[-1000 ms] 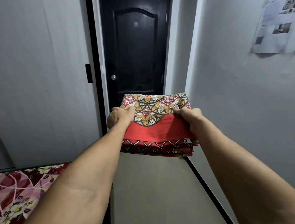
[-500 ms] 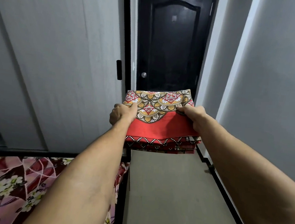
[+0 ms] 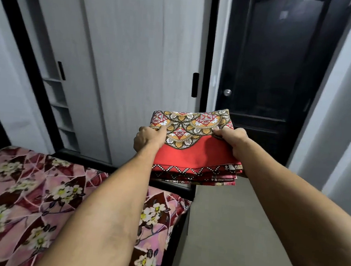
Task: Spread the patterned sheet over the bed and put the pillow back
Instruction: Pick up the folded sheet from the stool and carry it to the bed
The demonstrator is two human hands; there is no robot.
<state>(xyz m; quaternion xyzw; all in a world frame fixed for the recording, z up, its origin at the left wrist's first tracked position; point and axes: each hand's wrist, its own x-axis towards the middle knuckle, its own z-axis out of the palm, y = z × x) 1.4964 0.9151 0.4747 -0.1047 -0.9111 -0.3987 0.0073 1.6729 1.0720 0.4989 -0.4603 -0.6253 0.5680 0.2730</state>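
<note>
A white wardrobe [image 3: 134, 55] and black door [image 3: 271, 67] face me; my left hand [image 3: 148, 138] and right hand [image 3: 231, 138] grip the folded sheet [image 3: 192, 149] by its side edges, in the air past the bed [image 3: 27, 194] corner

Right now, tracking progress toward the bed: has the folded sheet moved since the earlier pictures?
Yes. The folded sheet has swung left against the black door, toward the bed.

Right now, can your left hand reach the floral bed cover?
Probably yes: the floral bed cover lies right under that forearm with nothing between, though the left hand grips the folded sheet.
</note>
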